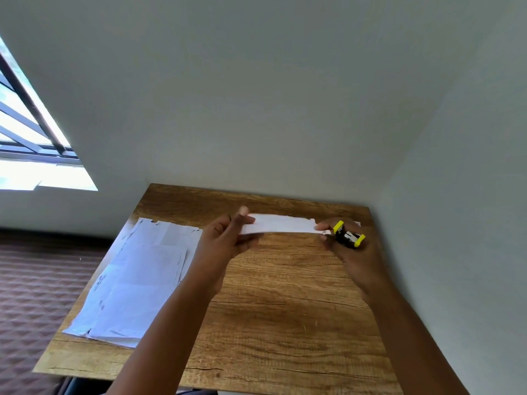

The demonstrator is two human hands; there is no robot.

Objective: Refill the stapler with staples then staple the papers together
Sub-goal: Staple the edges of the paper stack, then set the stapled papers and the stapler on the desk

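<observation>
While the left hand (225,238) pinches the papers (281,223) above the surface (285,309), the right hand (353,252) grips the stapler (348,238) at their corner.

**One head-worn view, looking forward and down**

The wide-angle camera looks from above the person's forearms onto a wooden table (285,309) filling the lower centre of the frame. Walls curve across the top; a window (31,132) sits at the left edge.

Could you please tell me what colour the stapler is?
The stapler is black with yellow ends, seen in the head view.
</observation>
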